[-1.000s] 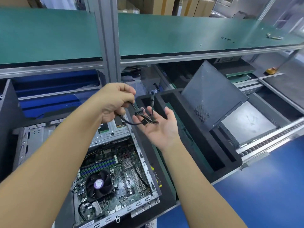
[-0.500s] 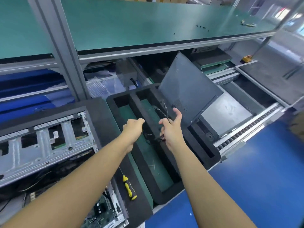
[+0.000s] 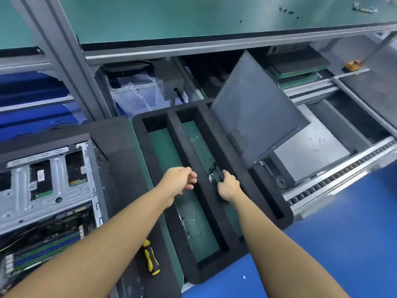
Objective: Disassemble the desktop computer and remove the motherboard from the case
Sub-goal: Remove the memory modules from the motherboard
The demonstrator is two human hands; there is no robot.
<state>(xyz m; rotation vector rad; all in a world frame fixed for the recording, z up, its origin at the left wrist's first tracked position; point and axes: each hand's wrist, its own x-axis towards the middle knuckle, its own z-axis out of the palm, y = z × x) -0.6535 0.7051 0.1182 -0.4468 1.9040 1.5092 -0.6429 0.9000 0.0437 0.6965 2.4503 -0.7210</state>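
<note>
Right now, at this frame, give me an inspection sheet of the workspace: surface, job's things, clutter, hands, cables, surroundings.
Surface: green mat shows between the black pad under the case and the black foam tray.
Job's things: open computer case at left, motherboard inside it; side panel stands tilted at the tray's right side.
Clutter: yellow-black screwdriver on the pad; small loose bits in the tray's left compartment.
Hands: left hand loosely curled, nothing seen in it; right hand grips the black cable.
Cables: black cable, low in the middle compartment.
Surroundings: green shelf above; roller conveyor; blue floor.
</note>
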